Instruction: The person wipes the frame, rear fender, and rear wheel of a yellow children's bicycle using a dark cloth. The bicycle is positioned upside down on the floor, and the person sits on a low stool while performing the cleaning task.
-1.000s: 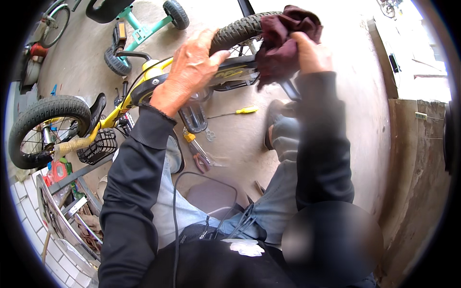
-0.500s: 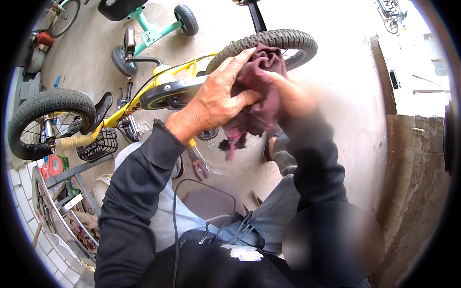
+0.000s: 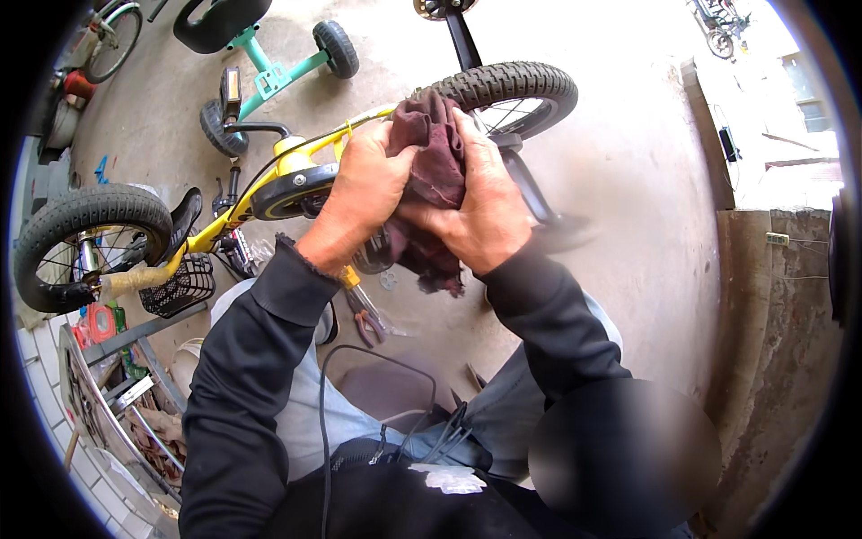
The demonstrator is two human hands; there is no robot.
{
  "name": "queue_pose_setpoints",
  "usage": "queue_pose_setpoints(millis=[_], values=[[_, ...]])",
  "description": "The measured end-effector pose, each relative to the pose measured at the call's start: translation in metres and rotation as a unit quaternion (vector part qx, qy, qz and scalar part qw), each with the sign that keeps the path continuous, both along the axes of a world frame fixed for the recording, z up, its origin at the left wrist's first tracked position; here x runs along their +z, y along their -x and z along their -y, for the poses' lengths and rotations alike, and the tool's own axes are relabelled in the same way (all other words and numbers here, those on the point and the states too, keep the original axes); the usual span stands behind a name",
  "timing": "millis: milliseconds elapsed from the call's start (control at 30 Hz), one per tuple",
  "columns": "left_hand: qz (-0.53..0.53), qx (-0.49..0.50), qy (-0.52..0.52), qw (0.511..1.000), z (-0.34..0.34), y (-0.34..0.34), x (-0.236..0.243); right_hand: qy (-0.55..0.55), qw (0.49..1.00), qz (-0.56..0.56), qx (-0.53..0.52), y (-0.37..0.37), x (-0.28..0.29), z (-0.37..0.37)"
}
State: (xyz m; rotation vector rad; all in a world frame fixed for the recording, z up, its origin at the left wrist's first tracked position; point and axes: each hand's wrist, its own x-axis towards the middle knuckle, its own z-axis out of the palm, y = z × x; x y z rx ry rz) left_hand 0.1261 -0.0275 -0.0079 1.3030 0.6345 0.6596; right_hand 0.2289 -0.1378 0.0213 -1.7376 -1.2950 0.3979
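My left hand and my right hand both grip a dark maroon cloth, bunched between them, its frayed lower end hanging below. The cloth covers the near side of a knobbly black bicycle tyre. Whether it presses on the tyre or just hangs before it, I cannot tell. This wheel belongs to a small yellow bicycle with a black chain guard, close to my left hand. Right of my right hand, a dark bar runs out from the wheel, blurred toward its end.
The bicycle's other wheel is at the left, near a black basket. Beyond stands a turquoise-framed ride-on. Pliers lie on the floor between my legs. A metal rack is at lower left, a rough wall at right.
Both hands and the cloth have shifted left and slightly down in the picture. My right hand, blurred before, now shows clearly around the cloth. The dark bar has come into sight beside the wheel.
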Motion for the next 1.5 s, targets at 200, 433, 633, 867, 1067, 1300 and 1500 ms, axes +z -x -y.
queue_pose_setpoints(millis=[200, 433, 633, 867, 1067, 1300, 1500], values=[[-0.124, -0.08, -0.074, 0.986, -0.016, 0.012, 0.025, 0.004, 0.995, -0.087, -0.053, -0.027, 0.007, 0.004], [-0.19, 0.055, -0.373, 0.906, -0.024, 0.004, 0.004, 0.103, 0.983, 0.007, -0.152, -0.104, -0.029, 0.014], [-0.187, 0.038, -0.446, 0.875, -0.02, 0.002, -0.007, 0.147, 0.982, 0.017, -0.119, -0.057, -0.006, -0.017], [-0.198, 0.029, -0.46, 0.865, -0.023, 0.005, -0.011, 0.041, 0.997, 0.06, -0.001, -0.049, -0.02, -0.013], [-0.132, 0.011, -0.409, 0.903, -0.027, 0.001, -0.002, 0.073, 0.993, 0.096, 0.011, -0.04, -0.009, -0.013], [-0.067, 0.012, -0.397, 0.915, -0.023, -0.008, 0.003, 0.044, 0.984, 0.166, -0.04, -0.059, -0.034, -0.014], [-0.183, 0.025, -0.353, 0.917, -0.018, -0.001, 0.007, 0.053, 0.983, 0.131, -0.12, -0.07, -0.048, -0.01]])
